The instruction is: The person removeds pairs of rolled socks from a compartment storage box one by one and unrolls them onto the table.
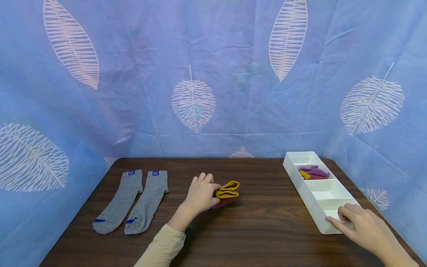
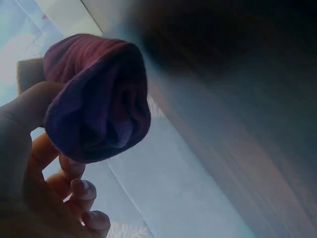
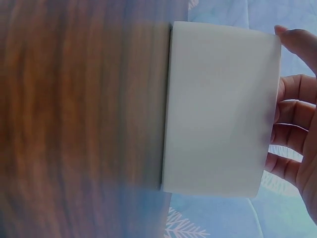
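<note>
On the table [image 1: 253, 230], my right hand [image 1: 363, 228] curls over the near end of the white tray [image 1: 308, 193]. Left of the tray, my left hand [image 1: 200, 194] grips the rolled maroon-and-yellow sock [image 1: 227, 193].

A pair of socks [image 1: 131, 202] lies at the surface's [image 1: 267, 230] left, a rolled sock [image 1: 227, 193] mid-surface, a divided tray [image 1: 318, 191] right, with socks [image 1: 313, 172] in its second compartment from the back.
</note>
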The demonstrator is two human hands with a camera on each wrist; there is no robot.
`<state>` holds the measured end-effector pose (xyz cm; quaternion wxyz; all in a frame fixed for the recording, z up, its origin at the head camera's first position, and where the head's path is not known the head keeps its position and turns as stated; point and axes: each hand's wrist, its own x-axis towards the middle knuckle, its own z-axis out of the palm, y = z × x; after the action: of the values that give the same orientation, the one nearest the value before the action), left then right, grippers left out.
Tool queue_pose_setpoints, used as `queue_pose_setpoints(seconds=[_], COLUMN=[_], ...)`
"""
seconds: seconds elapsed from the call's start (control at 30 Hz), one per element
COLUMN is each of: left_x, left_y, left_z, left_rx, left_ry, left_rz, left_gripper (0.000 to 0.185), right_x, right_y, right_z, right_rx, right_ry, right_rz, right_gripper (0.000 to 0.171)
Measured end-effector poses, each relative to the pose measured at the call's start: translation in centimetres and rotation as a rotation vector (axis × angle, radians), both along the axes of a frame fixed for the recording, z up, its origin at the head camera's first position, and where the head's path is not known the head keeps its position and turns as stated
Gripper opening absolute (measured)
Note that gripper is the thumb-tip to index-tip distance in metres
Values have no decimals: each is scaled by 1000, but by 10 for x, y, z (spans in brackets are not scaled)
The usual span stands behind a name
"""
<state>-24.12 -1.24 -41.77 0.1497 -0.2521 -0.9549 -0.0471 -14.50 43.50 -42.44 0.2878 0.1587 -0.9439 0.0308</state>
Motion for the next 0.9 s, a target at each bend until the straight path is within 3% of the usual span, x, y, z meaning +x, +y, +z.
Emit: queue_pose_setpoints(seconds=[0.53,0.77,0.9], left_x=[-4,-3,-2], left_y=[-12,-12,-11], left_z=[6,6,7], left_rx=[22,41,29], left_ry=[-187,-211,-187], left_rz=[-6,-8,11], left_gripper=[44,53,53], right_x=[-7,-22,-34], right_y=[-16,-46,-70], right_z=[16,20,20], right_rx=[76,130,150], right_ry=[59,87,114], right_rz=[114,206,267], right_gripper=[48,44,40])
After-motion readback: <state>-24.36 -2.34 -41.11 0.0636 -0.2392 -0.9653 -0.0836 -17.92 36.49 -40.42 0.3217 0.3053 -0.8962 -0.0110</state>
